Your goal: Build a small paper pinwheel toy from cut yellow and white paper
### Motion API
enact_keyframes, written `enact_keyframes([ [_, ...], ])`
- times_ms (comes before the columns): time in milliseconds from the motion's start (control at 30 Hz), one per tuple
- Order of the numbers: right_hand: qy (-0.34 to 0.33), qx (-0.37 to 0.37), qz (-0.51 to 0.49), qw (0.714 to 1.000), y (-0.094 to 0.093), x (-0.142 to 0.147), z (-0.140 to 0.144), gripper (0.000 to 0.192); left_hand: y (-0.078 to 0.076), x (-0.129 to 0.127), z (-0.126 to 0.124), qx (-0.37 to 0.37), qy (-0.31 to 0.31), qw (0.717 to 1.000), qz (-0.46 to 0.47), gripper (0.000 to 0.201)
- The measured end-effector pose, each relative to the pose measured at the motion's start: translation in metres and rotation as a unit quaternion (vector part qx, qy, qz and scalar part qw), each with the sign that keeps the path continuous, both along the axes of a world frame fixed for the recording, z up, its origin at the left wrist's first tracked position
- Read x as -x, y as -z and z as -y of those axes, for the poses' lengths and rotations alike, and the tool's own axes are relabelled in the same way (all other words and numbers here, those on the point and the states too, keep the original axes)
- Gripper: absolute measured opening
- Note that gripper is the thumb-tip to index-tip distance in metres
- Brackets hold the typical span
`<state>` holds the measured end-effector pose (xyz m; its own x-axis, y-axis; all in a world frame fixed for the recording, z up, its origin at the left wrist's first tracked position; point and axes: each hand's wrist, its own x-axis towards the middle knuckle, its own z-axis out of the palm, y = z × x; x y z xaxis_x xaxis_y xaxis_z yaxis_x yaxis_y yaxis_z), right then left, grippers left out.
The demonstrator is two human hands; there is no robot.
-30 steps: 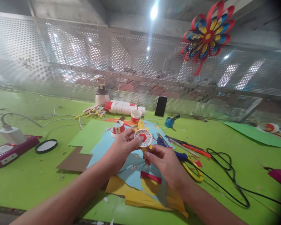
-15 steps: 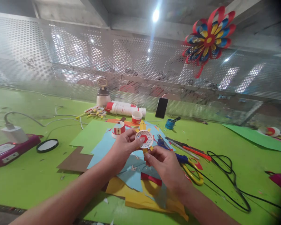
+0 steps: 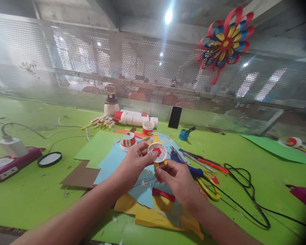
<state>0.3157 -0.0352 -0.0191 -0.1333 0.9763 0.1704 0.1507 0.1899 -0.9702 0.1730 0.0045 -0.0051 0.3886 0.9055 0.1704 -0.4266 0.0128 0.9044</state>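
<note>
A paper turtle (image 3: 162,149) is held up over the paper sheets; its round white shell is dotted, with a red centre, and its head and legs are yellow. My left hand (image 3: 135,161) grips the shell's left side, thumb on top of it. At the shell's lower edge, my right hand (image 3: 174,175) is closed on a yellow paper part of the turtle, and its fingertips partly hide that part. Just beyond the left hand stands an upturned paper cup (image 3: 128,140) with red decoration. Blue-and-yellow scissors (image 3: 197,172) lie beside my right hand.
Coloured paper sheets (image 3: 105,170) and scraps cover the middle. A cutter (image 3: 214,165) and a black cable (image 3: 252,200) lie right; a purple power strip (image 3: 32,156) is left. A phone (image 3: 174,117), a blue jar (image 3: 184,135) and stacked paper cups (image 3: 136,119) stand or lie farther back.
The right hand's fingers have shifted slightly left at the turtle's lower end. The turtle and left hand stay nearly the same, and the whole view has moved a little.
</note>
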Motion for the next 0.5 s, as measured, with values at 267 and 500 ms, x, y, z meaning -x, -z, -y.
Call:
enact_keyframes([
  [267,0.003,-0.01,0.021,1.0,0.0037,-0.003,-0.0008,0.023,-0.0015,0.0006,-0.0005,0.011,0.0,1.0,-0.002,0.026],
  [500,0.018,-0.018,0.007,1.0,0.0021,-0.0004,-0.0001,0.019,0.0012,-0.0008,-0.0001,-0.009,0.02,1.0,-0.003,0.024],
])
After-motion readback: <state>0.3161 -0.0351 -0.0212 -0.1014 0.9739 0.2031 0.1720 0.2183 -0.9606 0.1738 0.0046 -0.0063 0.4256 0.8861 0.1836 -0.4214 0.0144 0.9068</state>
